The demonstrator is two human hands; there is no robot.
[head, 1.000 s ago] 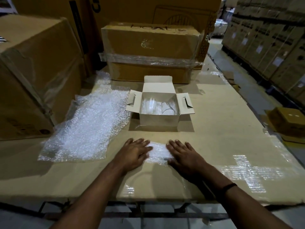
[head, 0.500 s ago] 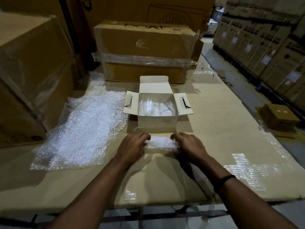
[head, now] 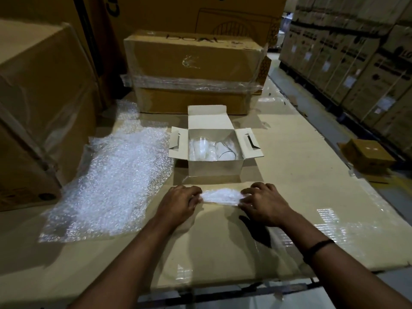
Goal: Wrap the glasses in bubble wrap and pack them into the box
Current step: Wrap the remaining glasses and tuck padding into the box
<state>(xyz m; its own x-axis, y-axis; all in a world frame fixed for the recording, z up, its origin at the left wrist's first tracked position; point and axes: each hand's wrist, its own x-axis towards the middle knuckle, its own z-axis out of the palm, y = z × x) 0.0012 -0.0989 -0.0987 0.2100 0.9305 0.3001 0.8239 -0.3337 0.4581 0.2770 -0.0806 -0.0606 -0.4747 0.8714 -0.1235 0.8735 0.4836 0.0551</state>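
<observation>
Head view: both hands pinch a bubble-wrapped bundle [head: 220, 196] on the cardboard-covered table [head: 289, 192], the left hand [head: 178, 204] gripping its left end and the right hand [head: 265, 204] its right, just in front of the open white box [head: 214, 167] holding glasses [head: 214, 148].

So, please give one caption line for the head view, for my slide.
The left hand and right hand grip the ends of a bubble-wrapped bundle before the open white box holding glasses.
</observation>
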